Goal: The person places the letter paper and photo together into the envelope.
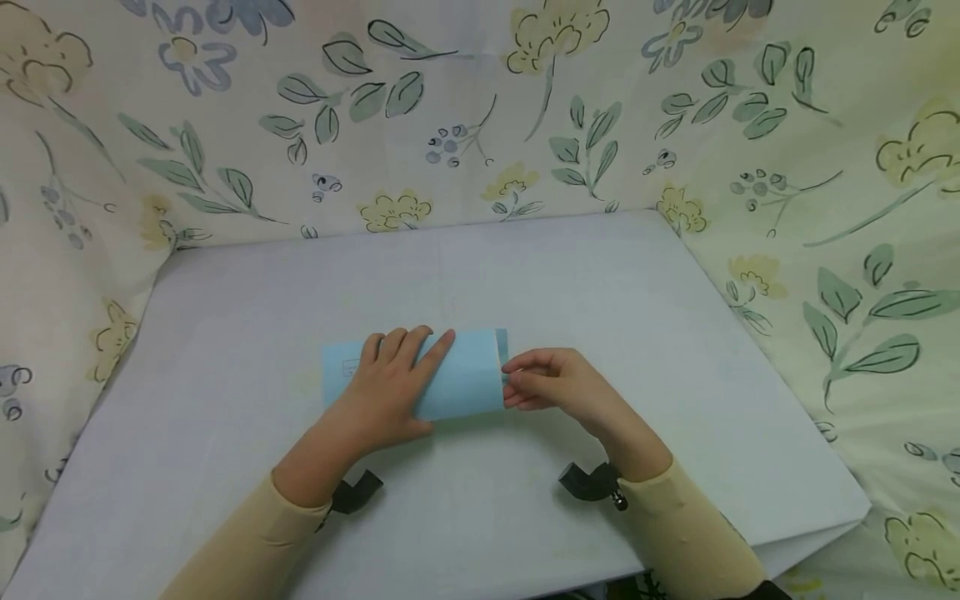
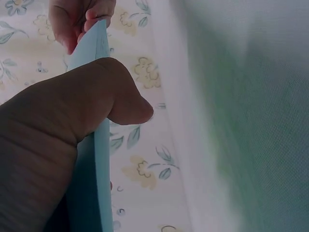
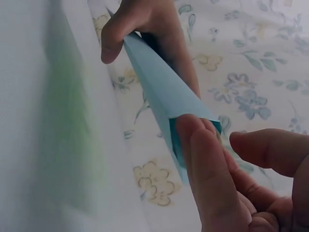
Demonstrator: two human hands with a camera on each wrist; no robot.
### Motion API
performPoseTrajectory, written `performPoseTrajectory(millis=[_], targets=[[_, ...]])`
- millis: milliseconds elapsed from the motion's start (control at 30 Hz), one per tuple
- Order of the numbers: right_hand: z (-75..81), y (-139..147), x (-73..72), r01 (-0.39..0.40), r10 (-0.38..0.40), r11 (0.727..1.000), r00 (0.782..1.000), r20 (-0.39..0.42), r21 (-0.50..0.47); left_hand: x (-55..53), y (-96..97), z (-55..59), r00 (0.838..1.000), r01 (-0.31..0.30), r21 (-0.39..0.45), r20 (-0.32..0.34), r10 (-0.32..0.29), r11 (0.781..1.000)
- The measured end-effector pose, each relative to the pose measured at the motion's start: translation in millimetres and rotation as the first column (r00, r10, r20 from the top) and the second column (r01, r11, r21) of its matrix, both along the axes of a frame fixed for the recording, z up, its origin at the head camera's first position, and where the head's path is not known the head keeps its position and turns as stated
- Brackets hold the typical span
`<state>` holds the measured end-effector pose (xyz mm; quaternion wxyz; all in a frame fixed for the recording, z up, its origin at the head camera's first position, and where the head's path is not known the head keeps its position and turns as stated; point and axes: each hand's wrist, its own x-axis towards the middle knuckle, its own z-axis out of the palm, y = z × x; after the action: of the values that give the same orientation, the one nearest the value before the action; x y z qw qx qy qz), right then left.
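A flat light-blue paper packet (image 1: 468, 375) lies crosswise in the head view, with a small printed box near its left end. My left hand (image 1: 386, 387) grips it from above, fingers spread to the far edge and thumb at the near edge. In the left wrist view that thumb (image 2: 120, 96) crosses the packet's edge. The packet's right end gapes, showing a darker teal inside. There my right hand (image 1: 562, 383) has its fingertips at the opening; in the right wrist view two fingers (image 3: 207, 164) reach into it, while the thumb (image 3: 265, 147) stands apart.
A white-covered table (image 1: 450, 517) lies beneath, its near edge hanging at the lower right. Floral cloth (image 1: 480, 117) encloses the back and sides. Black camera mounts (image 1: 588, 482) sit at both wrists, low over the table.
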<state>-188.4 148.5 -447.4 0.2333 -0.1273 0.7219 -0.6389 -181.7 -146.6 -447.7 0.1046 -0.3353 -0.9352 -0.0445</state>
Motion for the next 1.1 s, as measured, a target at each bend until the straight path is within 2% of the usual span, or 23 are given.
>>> performPoseTrajectory(millis=[367, 633, 800, 967, 1100], targets=[[4.8, 6, -2.9, -0.098, 0.098, 0.995, 0.995, -0.018, -0.029, -1.9, -2.3, -1.0, 1.000, 0.012, -0.010, 0.004, -0.012, 1.000], [4.5, 9, -3.4, -0.053, 0.052, 0.998, 0.998, -0.024, -0.038, -2.1, -1.5, -1.6, 1.000, 0.012, -0.015, 0.005, -0.012, 1.000], [3.2, 10, -3.7, -0.075, 0.079, 0.989, 0.996, 0.033, -0.125, -2.7, -1.6, -1.8, 1.000, 0.015, -0.016, -0.006, -0.015, 1.000], [4.0, 11, -2.2, -0.129, 0.158, 0.959, 0.982, 0.102, -0.251, -2.8, -1.1, -2.3, 1.000, 0.024, -0.015, 0.002, -0.024, 1.000], [4.2, 11, -1.7, -0.166, 0.214, 0.937, 0.968, 0.132, -0.307, -2.3, -0.7, -2.6, 1.000, 0.029, -0.017, 0.006, -0.029, 0.999]])
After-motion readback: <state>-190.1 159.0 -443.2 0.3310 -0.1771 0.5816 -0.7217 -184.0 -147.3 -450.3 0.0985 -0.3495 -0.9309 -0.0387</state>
